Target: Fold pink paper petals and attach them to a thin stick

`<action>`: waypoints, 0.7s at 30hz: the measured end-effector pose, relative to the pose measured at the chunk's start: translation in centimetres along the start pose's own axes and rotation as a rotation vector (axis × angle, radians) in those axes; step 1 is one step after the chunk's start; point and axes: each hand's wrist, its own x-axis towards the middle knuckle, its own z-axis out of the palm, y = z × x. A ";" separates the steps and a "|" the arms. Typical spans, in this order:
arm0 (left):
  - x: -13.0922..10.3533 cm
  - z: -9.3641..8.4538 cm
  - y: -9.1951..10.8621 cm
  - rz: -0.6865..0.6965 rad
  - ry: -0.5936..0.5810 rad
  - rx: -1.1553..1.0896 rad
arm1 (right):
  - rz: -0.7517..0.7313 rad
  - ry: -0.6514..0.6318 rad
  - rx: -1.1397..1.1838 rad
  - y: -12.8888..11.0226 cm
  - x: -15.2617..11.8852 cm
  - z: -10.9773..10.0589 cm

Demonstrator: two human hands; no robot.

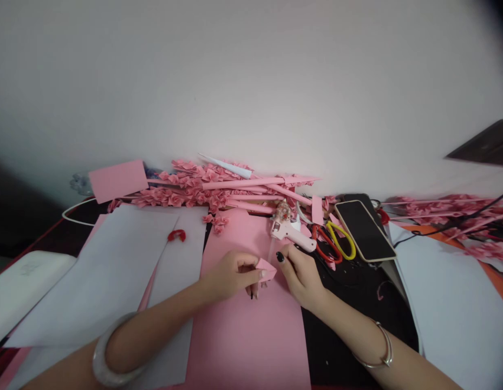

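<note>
My left hand [235, 276] pinches a small folded piece of pink paper [267, 269] between thumb and fingers, above a large pink sheet [247, 336]. Close by on the right, my right hand [302, 276] is closed, its thumb pressed against curled fingers. What it holds, if anything, I cannot make out. Just beyond the hands lies a pale pink hot glue gun [292, 232], its handle pointing right. A thin translucent stick [271, 249] shows between the gun and my hands.
Pink paper flower stems [202, 187] lie along the wall. Red-and-yellow-handled scissors [341, 241] and a phone [365, 230] are right of the gun. White sheets [109, 260] cover the left, with a red curled piece [177, 235] on them. A white box-like device [27, 287] sits far left.
</note>
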 end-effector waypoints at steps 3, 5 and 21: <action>-0.2 0.2 0.0 0.072 0.081 0.164 | -0.054 -0.103 -0.001 -0.1 -0.1 0.0; -0.2 0.3 -0.1 0.166 0.150 0.343 | -0.082 -0.189 -0.008 -0.1 -0.1 0.0; -0.5 0.4 -0.4 0.343 0.211 0.595 | 0.013 -0.165 0.063 0.2 -0.1 0.5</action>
